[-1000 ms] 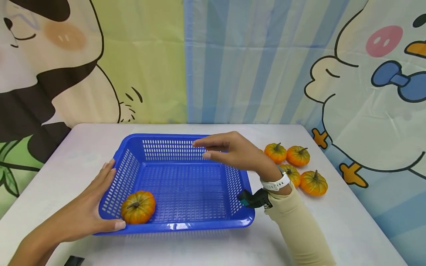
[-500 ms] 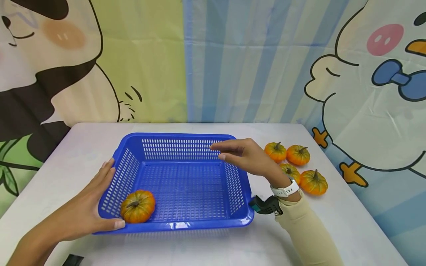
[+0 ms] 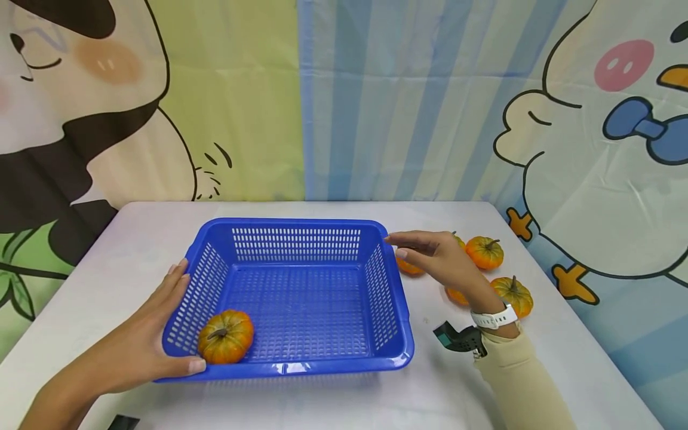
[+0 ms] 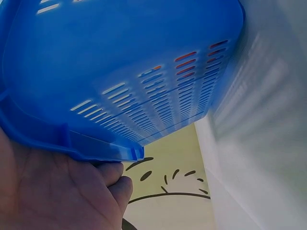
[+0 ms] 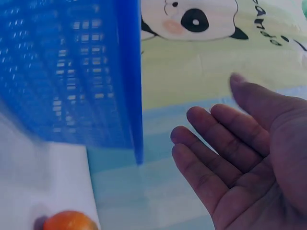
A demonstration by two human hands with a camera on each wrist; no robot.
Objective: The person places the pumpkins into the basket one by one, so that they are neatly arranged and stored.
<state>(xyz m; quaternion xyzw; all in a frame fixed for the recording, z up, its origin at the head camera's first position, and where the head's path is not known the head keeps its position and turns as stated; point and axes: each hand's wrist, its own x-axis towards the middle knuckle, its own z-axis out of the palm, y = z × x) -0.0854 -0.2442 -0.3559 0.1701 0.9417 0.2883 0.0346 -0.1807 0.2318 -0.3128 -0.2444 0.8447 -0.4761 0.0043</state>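
A blue plastic basket (image 3: 303, 310) with slotted walls stands on the white table. One small orange-green pumpkin (image 3: 226, 336) lies in its near left corner. My left hand (image 3: 137, 343) holds the basket at that corner, thumb on the front rim and fingers along the left side; the left wrist view shows the palm (image 4: 57, 191) beneath the rim. My right hand (image 3: 441, 260) is just past the basket's right rim, its fingers loosely bent with nothing in them. Beyond and beneath it sit several more pumpkins (image 3: 485, 253), some partly hidden by the hand and wrist.
The white table (image 3: 430, 388) reaches back to a cartoon-printed curtain (image 3: 371, 107). A black strap end (image 3: 457, 339) hangs from the right wrist, beside a white watch band (image 3: 494, 317). A dark object (image 3: 123, 423) shows at the bottom edge, left of centre.
My right hand has moved right, from above the basket to outside its right rim, over the nearest loose pumpkins. The left hand, basket and the pumpkin in it have stayed put.
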